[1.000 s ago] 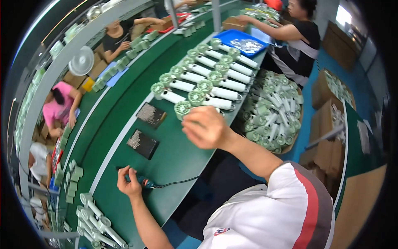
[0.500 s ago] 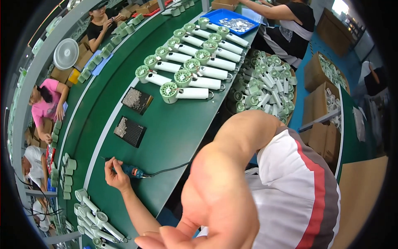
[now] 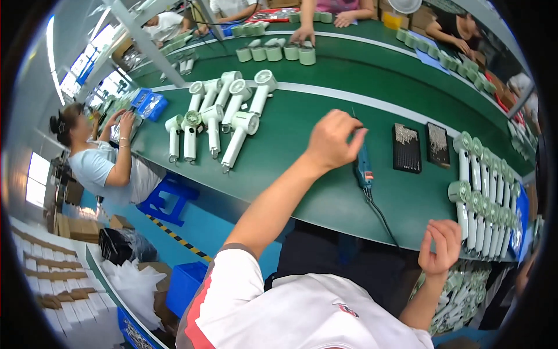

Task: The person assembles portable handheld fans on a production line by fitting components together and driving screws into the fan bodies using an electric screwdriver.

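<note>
Right hand (image 3: 442,247) nearest, at worktop (image 3: 302,192) edge: fingers half curled, holding nothing, beside row of pale green fans (image 3: 482,192).

Left hand (image 3: 332,139) farther out: fingers closed round blue electric screwdriver (image 3: 364,166), lying on worktop.

Step, my guess: between fans. Next move needs fan under bit.

Bit hidden behind my fingers. Contents of 2 dark trays (image 3: 407,148) unclear.

The bench holds one blue electric screwdriver (image 3: 364,166), two dark screw trays (image 3: 406,148), eight pale green handheld fans (image 3: 216,116) to the left, and perhaps ten more fans (image 3: 486,192) crowded at the blurred right rim.
</note>
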### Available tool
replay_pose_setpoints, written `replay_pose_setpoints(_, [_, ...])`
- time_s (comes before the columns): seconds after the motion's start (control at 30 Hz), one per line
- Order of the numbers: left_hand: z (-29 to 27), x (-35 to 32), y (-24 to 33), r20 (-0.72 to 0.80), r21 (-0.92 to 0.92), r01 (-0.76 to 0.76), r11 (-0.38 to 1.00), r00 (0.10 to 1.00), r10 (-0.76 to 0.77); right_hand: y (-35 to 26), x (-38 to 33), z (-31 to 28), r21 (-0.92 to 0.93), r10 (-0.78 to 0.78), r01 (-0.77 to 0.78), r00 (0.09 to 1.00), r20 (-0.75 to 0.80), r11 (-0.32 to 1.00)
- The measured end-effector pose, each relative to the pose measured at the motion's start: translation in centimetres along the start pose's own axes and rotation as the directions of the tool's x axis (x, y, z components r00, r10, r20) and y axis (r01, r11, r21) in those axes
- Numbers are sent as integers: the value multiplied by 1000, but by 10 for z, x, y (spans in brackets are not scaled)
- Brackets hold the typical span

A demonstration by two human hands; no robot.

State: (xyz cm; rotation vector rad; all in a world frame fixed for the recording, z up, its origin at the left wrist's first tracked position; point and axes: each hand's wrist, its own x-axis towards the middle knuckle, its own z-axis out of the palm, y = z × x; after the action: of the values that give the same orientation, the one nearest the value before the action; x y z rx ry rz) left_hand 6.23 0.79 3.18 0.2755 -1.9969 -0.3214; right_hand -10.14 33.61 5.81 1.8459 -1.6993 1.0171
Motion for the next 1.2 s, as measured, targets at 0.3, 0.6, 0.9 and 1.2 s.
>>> replay_pose_setpoints(0.3, [-164,-63,-64,-149,905,359,226,768,-623,21,-44,21,80,216,-223,973,83,972])
replay_pose_setpoints(0.6, [-184,-91,-76,-149,862,489,135,499,-854,-5,-1,39,145,131,-137,990,51,980])
replay_pose_setpoints(0.9, [-96,-75,76,314,-857,515,-13,503,-805,-67,41,81,485,194,-189,980,40,854])
replay_pose_setpoints(1.2, [-11,-70,141,350,-858,507,-82,461,-815,-82,26,104,170,173,-178,984,46,969])
